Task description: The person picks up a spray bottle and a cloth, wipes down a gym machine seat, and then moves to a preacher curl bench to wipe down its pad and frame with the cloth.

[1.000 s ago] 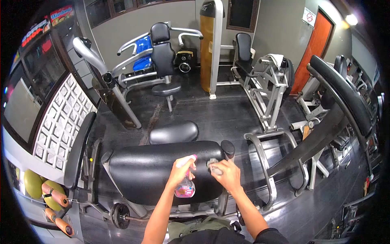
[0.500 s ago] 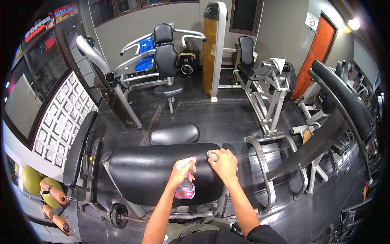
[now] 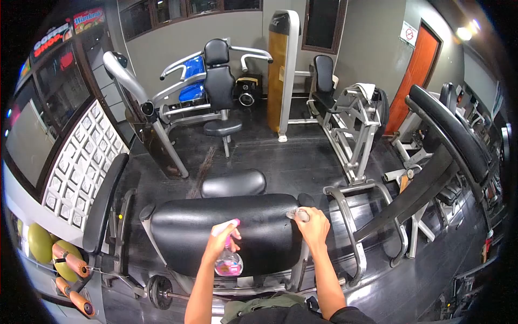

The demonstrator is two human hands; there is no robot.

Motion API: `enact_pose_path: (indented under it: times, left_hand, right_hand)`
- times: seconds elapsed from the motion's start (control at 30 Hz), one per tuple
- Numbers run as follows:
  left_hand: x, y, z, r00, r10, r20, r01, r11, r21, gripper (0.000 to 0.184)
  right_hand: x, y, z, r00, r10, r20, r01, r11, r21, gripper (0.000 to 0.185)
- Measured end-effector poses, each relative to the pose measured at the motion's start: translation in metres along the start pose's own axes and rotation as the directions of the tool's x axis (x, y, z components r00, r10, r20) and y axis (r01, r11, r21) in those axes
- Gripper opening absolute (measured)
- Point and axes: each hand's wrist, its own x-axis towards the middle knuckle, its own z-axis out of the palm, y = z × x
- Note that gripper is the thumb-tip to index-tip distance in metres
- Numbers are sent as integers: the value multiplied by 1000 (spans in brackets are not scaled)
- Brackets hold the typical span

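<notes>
While left hand (image 3: 222,241) grips spray bottle (image 3: 229,266) over black pad (image 3: 183,232), bottle's long axis points away from wearer, pink head farthest. Right hand (image 3: 315,227) clasps bunched cloth (image 3: 300,215), partly hidden, at pad's right end.

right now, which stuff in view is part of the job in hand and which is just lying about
In use:
spray bottle, in the left hand
pale wad, in the right hand
wide black pad beneath

Apparently just around:
white cloth on a machine
weight plate
green balls
</notes>
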Motion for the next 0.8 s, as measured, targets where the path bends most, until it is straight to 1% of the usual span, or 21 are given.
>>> enact_pose_path:
  times: [0.07,0.1,0.17,0.2,0.23,0.3,0.37,0.43,0.5,0.53,0.57,0.63,0.67,0.7,0.77,0.8]
  left_hand:
    - [-2,6,-15,1000,3,2,-3,1000,19,41]
    - [-3,11,-20,1000,-4,-5,4,999,35,40]
    - [2,11,-32,1000,-6,2,6,999,47,40]
    - [5,10,-36,1000,-9,8,9,998,55,40]
    - [8,9,-39,1000,-11,18,10,998,58,40]
    - [14,8,-41,1000,3,15,-4,996,86,39]
    - [17,10,-40,999,-4,34,1,996,84,36]
    - [18,12,-42,996,-40,81,33,996,88,35]
    - [21,12,-45,993,-47,111,41,998,57,34]
    - [23,9,-47,989,-55,136,51,998,36,33]
    - [24,9,-48,985,-63,160,62,998,13,33]
    - [23,11,-47,983,-75,169,74,997,15,33]
    - [22,11,-46,982,-60,177,55,998,32,33]
    - [22,12,-46,982,-45,185,37,998,48,32]
    - [25,9,-48,977,-54,206,46,998,42,33]
    - [27,8,-49,973,-56,224,51,998,27,33]
  right_hand:
    - [7,-9,4,993,121,-8,-121,992,-46,24]
    - [6,-16,5,993,121,-11,-121,992,-45,24]
    - [0,-34,7,995,90,38,-86,991,-104,24]
    - [-6,-39,15,1000,25,3,-25,999,-36,24]
    - [-13,-45,23,1000,5,-12,-5,999,-44,24]
    - [-28,-64,28,1000,-21,-9,21,999,28,24]
    - [-44,-65,44,991,-117,-58,121,991,64,24]
    - [-52,-62,47,993,-115,-37,119,988,98,23]
    - [-52,-59,35,993,-114,-34,115,992,52,23]
    - [-49,-59,27,998,-66,-15,66,997,44,23]
    - [-45,-57,22,998,-59,-29,61,996,59,23]
    - [-35,-53,20,992,-21,-123,21,1000,-1,21]
    - [-30,-46,25,988,3,-152,-5,1000,-10,19]
    - [-24,-46,28,984,81,-159,-89,995,-46,19]
    - [-12,-50,37,973,169,-156,-187,976,-110,23]
    - [-9,-53,41,972,172,-160,-192,975,-116,23]
